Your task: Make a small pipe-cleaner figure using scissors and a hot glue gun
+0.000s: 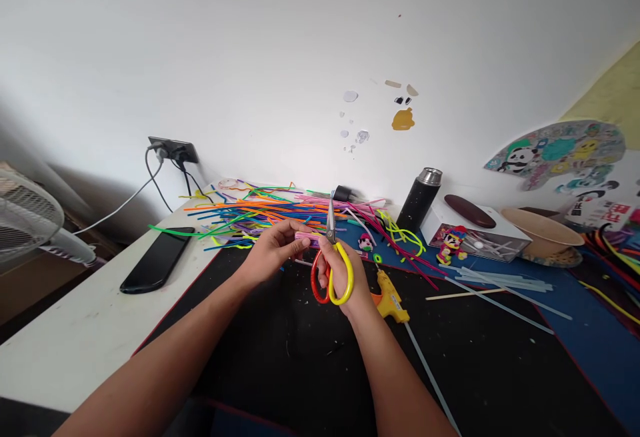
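My left hand (pixel 283 245) pinches a short bundle of pink-purple pipe cleaner pieces (pixel 306 238) over the black mat (pixel 280 370). At the bundle's right end is my right hand (pixel 343 274), its fingertips close against it. Scissors with one red and one yellow handle (pixel 345 284) hang from my right hand, their blades pointing up and away toward the wall. The blades look nearly closed and are not on the bundle. Part of the bundle is hidden by my fingers.
Loose coloured pipe cleaners (pixel 260 210) lie along the wall. A yellow glue gun (pixel 393 298), glue sticks (pixel 505 280), a small figure (pixel 453 245), a black flask (pixel 420 200) and a white box (pixel 475 230) are on the right. A phone (pixel 159 260) lies left.
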A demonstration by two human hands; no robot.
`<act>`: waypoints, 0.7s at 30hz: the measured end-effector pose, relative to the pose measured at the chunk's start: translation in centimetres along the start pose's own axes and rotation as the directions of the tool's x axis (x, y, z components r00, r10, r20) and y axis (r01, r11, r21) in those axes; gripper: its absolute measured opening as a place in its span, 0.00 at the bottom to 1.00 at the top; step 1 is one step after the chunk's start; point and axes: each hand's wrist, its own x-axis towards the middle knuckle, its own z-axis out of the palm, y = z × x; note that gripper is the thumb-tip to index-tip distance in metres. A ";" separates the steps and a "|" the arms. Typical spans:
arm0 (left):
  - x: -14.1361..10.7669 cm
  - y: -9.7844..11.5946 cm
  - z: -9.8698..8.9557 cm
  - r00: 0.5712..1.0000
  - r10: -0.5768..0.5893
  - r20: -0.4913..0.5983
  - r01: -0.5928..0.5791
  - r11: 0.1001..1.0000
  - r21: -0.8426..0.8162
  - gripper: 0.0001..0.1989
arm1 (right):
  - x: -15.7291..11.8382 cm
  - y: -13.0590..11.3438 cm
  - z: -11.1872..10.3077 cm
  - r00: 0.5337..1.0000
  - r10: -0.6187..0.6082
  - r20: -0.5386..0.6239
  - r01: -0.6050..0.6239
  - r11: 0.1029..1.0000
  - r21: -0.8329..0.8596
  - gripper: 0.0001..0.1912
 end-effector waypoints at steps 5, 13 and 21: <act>0.0 0.1 0.0 0.999 -0.033 0.031 0.034 0.999 -0.042 0.17 | 0.3 0.0 -0.3 1.000 0.021 -0.014 -0.020 0.997 0.079 0.25; -0.1 -0.3 -0.4 0.998 -0.027 0.061 0.033 0.996 -0.085 0.15 | 0.2 -0.1 -0.3 0.998 0.055 0.042 -0.060 0.988 0.140 0.24; -0.1 -0.7 -0.5 0.995 -0.054 0.085 0.067 0.985 -0.162 0.13 | 0.2 -0.1 -0.3 0.990 0.124 0.068 -0.136 0.968 0.213 0.24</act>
